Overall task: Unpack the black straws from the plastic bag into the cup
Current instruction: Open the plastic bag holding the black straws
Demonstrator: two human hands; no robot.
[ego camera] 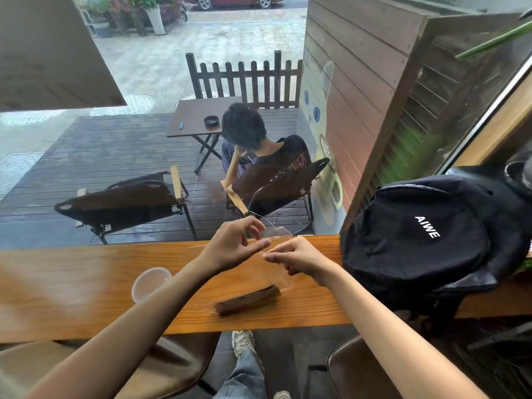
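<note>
The bag (275, 254), a thin, limp, slippery film, is pinched at its far, upper end by the left hand (234, 244) and right hand (299, 259), while the light, stiff straws (247, 300) lie in its near end, just right of the cup (149, 283); grip the film edges, not the bundle.

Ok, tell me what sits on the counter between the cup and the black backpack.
In the head view, the plastic bag holding the black straws lies between the cup and the backpack.
</note>
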